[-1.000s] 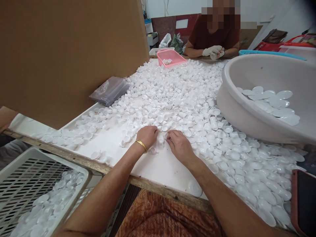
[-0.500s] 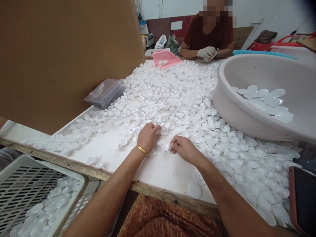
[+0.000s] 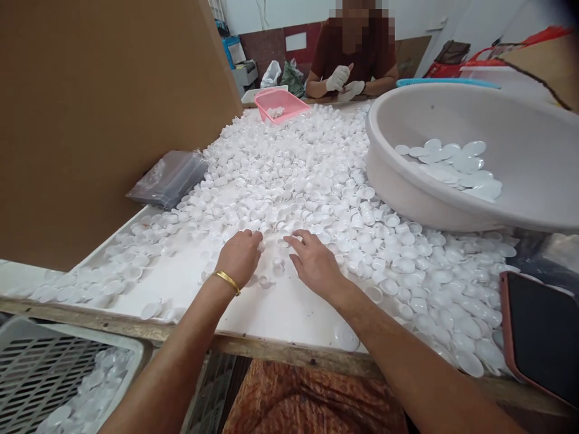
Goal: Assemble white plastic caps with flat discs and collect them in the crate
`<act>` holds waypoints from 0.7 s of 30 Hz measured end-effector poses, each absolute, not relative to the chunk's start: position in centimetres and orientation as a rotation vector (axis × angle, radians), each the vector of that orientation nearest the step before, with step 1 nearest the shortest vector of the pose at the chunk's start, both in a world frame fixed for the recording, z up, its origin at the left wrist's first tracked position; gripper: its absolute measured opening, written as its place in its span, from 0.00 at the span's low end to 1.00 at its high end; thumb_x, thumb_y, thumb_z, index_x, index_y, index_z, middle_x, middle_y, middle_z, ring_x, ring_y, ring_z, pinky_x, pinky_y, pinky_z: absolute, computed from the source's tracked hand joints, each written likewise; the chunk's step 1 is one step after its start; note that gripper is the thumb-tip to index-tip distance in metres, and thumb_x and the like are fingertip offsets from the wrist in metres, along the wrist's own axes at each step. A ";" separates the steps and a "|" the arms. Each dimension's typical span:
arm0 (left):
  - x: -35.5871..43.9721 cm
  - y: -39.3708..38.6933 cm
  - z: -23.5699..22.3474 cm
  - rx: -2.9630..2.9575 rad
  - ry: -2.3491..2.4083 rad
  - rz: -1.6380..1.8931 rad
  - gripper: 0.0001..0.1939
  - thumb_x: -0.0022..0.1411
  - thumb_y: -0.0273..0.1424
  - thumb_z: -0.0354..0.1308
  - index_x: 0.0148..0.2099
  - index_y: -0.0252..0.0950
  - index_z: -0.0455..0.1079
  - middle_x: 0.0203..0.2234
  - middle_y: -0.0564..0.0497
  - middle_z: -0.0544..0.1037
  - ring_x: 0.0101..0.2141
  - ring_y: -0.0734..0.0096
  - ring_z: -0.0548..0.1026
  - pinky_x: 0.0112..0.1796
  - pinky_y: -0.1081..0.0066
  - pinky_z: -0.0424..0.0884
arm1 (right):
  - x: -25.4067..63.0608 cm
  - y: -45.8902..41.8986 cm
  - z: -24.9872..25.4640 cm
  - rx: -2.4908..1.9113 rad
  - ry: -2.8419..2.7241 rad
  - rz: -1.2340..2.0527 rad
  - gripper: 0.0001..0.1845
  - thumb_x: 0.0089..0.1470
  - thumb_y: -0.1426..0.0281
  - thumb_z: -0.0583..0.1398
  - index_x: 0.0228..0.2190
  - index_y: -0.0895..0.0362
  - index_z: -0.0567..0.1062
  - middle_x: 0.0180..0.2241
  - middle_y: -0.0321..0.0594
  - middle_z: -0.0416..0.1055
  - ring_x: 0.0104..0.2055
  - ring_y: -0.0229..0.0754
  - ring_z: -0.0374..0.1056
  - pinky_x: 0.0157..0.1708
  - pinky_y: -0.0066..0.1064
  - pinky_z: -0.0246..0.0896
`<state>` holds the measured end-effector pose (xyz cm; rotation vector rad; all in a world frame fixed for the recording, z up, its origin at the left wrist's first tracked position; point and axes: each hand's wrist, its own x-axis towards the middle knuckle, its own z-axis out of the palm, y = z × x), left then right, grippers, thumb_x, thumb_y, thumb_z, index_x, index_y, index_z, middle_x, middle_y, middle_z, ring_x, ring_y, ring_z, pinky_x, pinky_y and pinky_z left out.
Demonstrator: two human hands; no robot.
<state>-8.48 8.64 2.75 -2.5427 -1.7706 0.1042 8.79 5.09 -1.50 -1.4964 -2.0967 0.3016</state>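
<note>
Right hand (image 3: 317, 265) has opened from its pinch, near the white pieces (image 3: 298, 172)

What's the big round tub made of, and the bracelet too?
The tub looks like dull, pale plastic: its rim is thick and smooth. The bracelet seems to be shiny metal, since it's yellow and catches light; whether it's real gold, I can't tell.

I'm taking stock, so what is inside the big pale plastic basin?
Glossy white oval plastic pieces lie in the big pale plastic basin; whatever is beneath them is hidden.
</note>
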 end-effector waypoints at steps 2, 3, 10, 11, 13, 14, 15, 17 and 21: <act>-8.5 8.5 3.1 -2.601 -1.683 0.279 0.13 0.53 0.21 0.50 0.40 0.34 0.70 0.32 0.44 0.71 0.37 0.58 0.69 0.34 0.66 0.64 | 8.5 5.2 -2.0 -1.437 -2.136 0.291 0.21 0.55 0.74 0.52 0.51 0.54 0.64 0.55 0.42 0.59 0.53 0.45 0.57 0.48 0.39 0.57; -8.5 8.5 3.2 -2.634 -1.655 0.332 0.13 0.53 0.21 0.51 0.41 0.35 0.70 0.33 0.44 0.71 0.38 0.58 0.69 0.34 0.66 0.64 | 8.5 5.3 -2.3 -1.417 -2.148 0.302 0.21 0.56 0.74 0.52 0.52 0.55 0.64 0.55 0.42 0.59 0.54 0.45 0.55 0.50 0.40 0.56; -6.1 9.7 3.1 -2.604 -1.878 -0.044 0.14 0.61 0.34 0.47 0.45 0.38 0.70 0.33 0.48 0.73 0.36 0.65 0.71 0.36 0.69 0.64 | 8.6 5.2 -2.2 -1.435 -2.056 0.334 0.20 0.56 0.73 0.51 0.51 0.57 0.64 0.49 0.45 0.65 0.50 0.45 0.59 0.49 0.39 0.56; -5.6 10.0 2.8 -2.621 -1.893 -0.065 0.14 0.61 0.36 0.47 0.42 0.38 0.71 0.33 0.48 0.74 0.36 0.65 0.71 0.35 0.69 0.64 | 8.7 5.1 -2.1 -1.474 -2.041 0.331 0.20 0.55 0.73 0.52 0.51 0.58 0.64 0.47 0.45 0.66 0.49 0.46 0.59 0.48 0.39 0.57; -4.7 10.4 2.2 -2.653 -1.902 -0.053 0.13 0.60 0.37 0.49 0.39 0.38 0.71 0.33 0.48 0.74 0.35 0.64 0.71 0.34 0.69 0.64 | 8.8 5.0 -1.8 -1.576 -2.034 0.319 0.21 0.53 0.72 0.54 0.50 0.59 0.63 0.44 0.47 0.66 0.47 0.47 0.61 0.45 0.38 0.60; -4.4 10.6 2.0 -2.661 -1.905 -0.047 0.12 0.58 0.37 0.50 0.39 0.37 0.70 0.33 0.48 0.74 0.35 0.64 0.71 0.33 0.69 0.64 | 8.8 4.9 -1.6 -1.625 -2.039 0.315 0.21 0.53 0.72 0.55 0.50 0.60 0.63 0.43 0.47 0.65 0.45 0.48 0.61 0.43 0.38 0.60; -4.2 10.6 1.8 -2.667 -1.907 -0.051 0.11 0.57 0.36 0.51 0.38 0.37 0.70 0.32 0.48 0.74 0.35 0.64 0.71 0.32 0.69 0.64 | 8.9 4.9 -1.5 -1.666 -2.047 0.315 0.21 0.53 0.71 0.55 0.49 0.60 0.63 0.42 0.48 0.65 0.44 0.48 0.62 0.41 0.37 0.61; -4.1 10.6 1.6 -2.692 -1.914 -0.110 0.08 0.55 0.33 0.53 0.36 0.36 0.69 0.30 0.49 0.74 0.33 0.65 0.71 0.32 0.69 0.64 | 9.0 4.9 -1.4 -1.716 -2.061 0.325 0.20 0.53 0.70 0.55 0.48 0.60 0.64 0.42 0.47 0.64 0.43 0.47 0.62 0.39 0.37 0.61; -4.5 10.0 1.3 -2.818 -1.949 -0.462 0.05 0.53 0.30 0.54 0.34 0.36 0.68 0.28 0.52 0.74 0.30 0.70 0.71 0.32 0.71 0.66 | 9.0 4.9 -1.3 -1.729 -2.055 0.346 0.19 0.54 0.71 0.54 0.49 0.60 0.63 0.42 0.48 0.64 0.43 0.47 0.62 0.38 0.36 0.62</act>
